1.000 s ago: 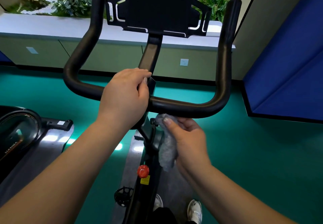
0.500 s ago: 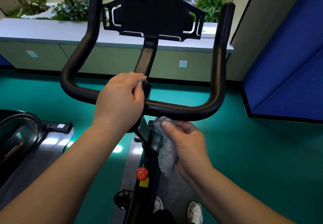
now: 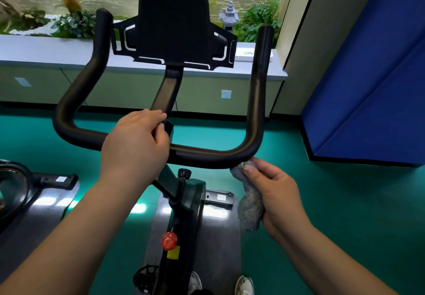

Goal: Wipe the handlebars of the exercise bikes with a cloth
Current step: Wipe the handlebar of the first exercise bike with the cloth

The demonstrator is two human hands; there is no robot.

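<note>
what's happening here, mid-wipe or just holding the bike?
Mid-wipe. A person stands over an exercise bike, seen from a head camera. The left hand grips the centre of the black handlebar, seemingly to steady it. The right hand holds a grey cloth, bunched, its top end pressed against the underside of the bar's lower right bend. The upright right horn is not touched by the cloth at this moment.
</note>
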